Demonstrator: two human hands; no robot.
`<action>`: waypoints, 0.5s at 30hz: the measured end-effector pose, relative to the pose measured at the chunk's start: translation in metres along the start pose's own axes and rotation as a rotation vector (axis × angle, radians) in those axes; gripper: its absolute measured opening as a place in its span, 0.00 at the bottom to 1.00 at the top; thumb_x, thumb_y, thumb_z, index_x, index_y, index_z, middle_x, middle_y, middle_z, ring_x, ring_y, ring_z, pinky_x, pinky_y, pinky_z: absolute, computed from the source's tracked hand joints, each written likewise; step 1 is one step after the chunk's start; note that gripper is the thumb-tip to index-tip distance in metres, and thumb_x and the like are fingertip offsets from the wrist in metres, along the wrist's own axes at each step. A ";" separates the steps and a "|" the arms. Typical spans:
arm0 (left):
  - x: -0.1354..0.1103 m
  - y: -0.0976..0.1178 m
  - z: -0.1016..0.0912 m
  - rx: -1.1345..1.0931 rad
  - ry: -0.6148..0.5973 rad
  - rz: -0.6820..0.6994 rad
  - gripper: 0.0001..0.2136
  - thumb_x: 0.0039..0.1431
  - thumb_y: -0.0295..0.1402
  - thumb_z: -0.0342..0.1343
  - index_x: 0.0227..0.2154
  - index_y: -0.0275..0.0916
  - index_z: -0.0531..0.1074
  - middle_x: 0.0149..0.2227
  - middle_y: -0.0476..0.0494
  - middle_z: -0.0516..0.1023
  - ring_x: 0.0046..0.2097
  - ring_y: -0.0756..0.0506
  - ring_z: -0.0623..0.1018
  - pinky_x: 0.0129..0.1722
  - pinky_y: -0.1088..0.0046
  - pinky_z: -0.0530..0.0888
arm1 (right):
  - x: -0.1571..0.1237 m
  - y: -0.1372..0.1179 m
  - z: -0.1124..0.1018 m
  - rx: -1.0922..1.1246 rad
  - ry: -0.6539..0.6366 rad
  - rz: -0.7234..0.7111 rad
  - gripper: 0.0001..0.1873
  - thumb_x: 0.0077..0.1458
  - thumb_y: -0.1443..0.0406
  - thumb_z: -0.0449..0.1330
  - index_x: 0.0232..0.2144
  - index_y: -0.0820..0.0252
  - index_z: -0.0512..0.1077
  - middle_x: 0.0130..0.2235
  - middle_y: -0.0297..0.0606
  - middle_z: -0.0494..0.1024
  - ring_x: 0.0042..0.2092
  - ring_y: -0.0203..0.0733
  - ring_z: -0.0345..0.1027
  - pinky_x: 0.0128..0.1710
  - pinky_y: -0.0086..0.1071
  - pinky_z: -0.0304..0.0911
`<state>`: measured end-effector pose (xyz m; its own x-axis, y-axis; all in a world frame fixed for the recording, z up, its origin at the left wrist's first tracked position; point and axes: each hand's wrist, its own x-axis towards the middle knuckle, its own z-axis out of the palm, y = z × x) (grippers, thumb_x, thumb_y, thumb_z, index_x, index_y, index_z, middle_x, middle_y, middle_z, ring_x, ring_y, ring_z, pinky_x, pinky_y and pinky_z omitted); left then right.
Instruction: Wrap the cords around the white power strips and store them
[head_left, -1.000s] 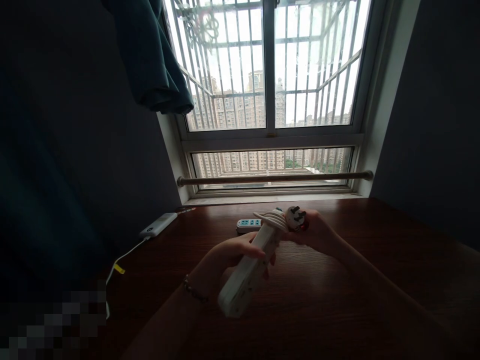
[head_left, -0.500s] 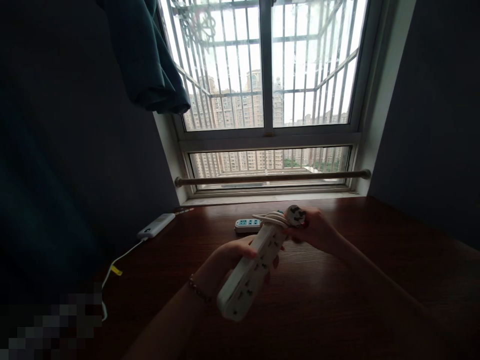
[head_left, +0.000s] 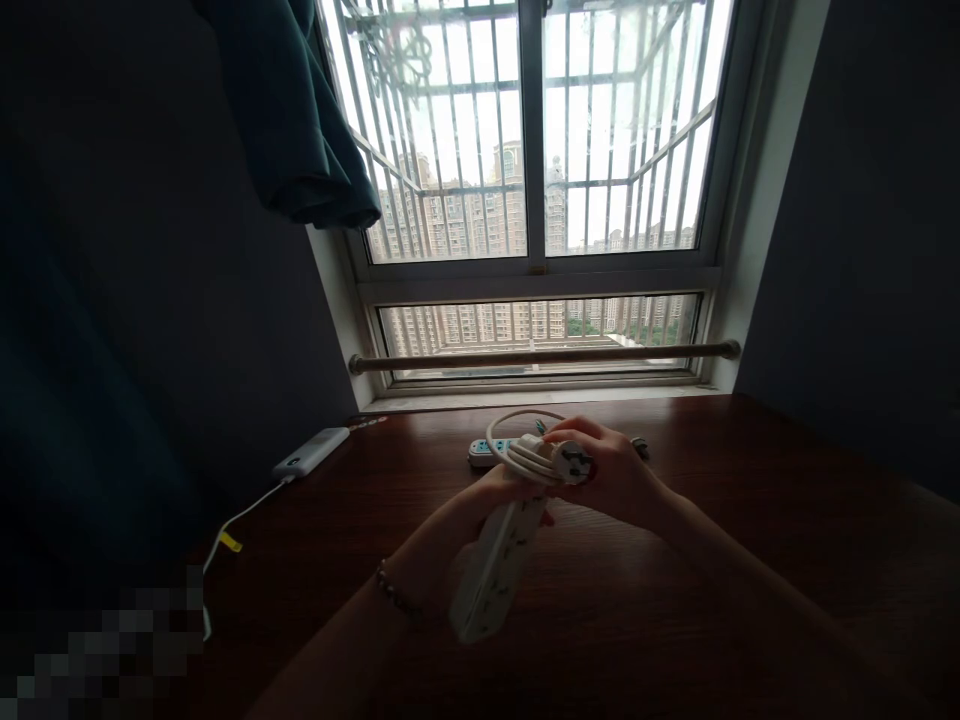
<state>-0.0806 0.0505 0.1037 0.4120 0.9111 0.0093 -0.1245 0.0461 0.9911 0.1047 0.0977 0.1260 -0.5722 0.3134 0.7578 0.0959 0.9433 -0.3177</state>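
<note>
A long white power strip (head_left: 501, 570) slants above the wooden surface, its socket face turned to the right. My left hand (head_left: 491, 500) is closed round its upper part, fingers partly hidden behind it. The strip's white cord (head_left: 529, 462) is wound in several loops at the far end, and one loose loop arches up behind. My right hand (head_left: 611, 465) is closed on the plug (head_left: 574, 462), whose dark prongs face me. Behind the cord, on the surface, lies a second power strip (head_left: 487, 452) with blue sockets, partly covered by the loops and my hands.
A white power bank-like box (head_left: 311, 452) with a white cable (head_left: 240, 515) and yellow tag (head_left: 230, 542) lies at the left of the wooden surface (head_left: 675, 600). A rail (head_left: 547, 355) crosses the barred window. A blue curtain (head_left: 300, 130) hangs at upper left.
The plug has moved down and left with my right hand, and a cord loop now stands out. My left hand has shifted up toward the cord end, and the strip has tilted steeper.
</note>
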 end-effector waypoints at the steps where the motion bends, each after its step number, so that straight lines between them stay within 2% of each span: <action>1: 0.003 -0.001 -0.003 -0.010 -0.026 -0.001 0.24 0.40 0.37 0.61 0.42 0.35 0.67 0.32 0.43 0.74 0.28 0.46 0.75 0.30 0.69 0.71 | 0.000 0.000 0.000 0.021 -0.005 0.002 0.22 0.41 0.61 0.64 0.42 0.59 0.69 0.40 0.42 0.70 0.39 0.39 0.67 0.37 0.30 0.63; 3: 0.006 -0.004 -0.008 -0.029 -0.080 -0.029 0.23 0.37 0.35 0.62 0.41 0.35 0.68 0.33 0.44 0.74 0.26 0.47 0.74 0.29 0.68 0.71 | -0.001 -0.001 0.000 0.053 -0.007 0.008 0.20 0.42 0.63 0.63 0.40 0.60 0.70 0.39 0.41 0.71 0.37 0.38 0.67 0.35 0.28 0.63; 5: 0.006 -0.004 -0.012 -0.030 -0.113 -0.076 0.24 0.35 0.33 0.63 0.40 0.35 0.68 0.34 0.44 0.74 0.26 0.47 0.74 0.28 0.68 0.72 | -0.002 0.001 -0.001 0.064 -0.009 0.033 0.13 0.42 0.65 0.62 0.34 0.61 0.72 0.36 0.39 0.72 0.34 0.36 0.67 0.32 0.26 0.62; 8: 0.003 0.000 -0.013 -0.046 -0.134 -0.108 0.28 0.33 0.30 0.63 0.43 0.37 0.66 0.38 0.43 0.73 0.28 0.47 0.74 0.28 0.69 0.72 | -0.002 0.009 -0.007 0.059 0.007 0.168 0.06 0.42 0.67 0.61 0.25 0.65 0.71 0.28 0.36 0.72 0.28 0.34 0.64 0.27 0.26 0.59; 11: -0.001 0.005 -0.010 -0.065 -0.159 -0.083 0.32 0.33 0.32 0.64 0.47 0.38 0.63 0.40 0.40 0.72 0.31 0.45 0.75 0.30 0.68 0.72 | -0.002 0.022 -0.014 0.116 0.094 0.377 0.10 0.40 0.63 0.63 0.25 0.66 0.71 0.22 0.33 0.68 0.25 0.33 0.60 0.24 0.26 0.56; 15: -0.003 0.004 -0.007 -0.088 -0.233 -0.033 0.26 0.39 0.37 0.62 0.44 0.34 0.65 0.38 0.37 0.72 0.33 0.42 0.75 0.34 0.64 0.71 | 0.001 0.030 -0.017 0.516 0.215 0.586 0.16 0.39 0.59 0.64 0.26 0.66 0.69 0.20 0.30 0.62 0.21 0.27 0.51 0.18 0.24 0.48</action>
<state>-0.0883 0.0505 0.1063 0.6129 0.7900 0.0171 -0.1811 0.1193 0.9762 0.1204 0.1283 0.1271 -0.3712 0.8051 0.4627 -0.0860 0.4664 -0.8804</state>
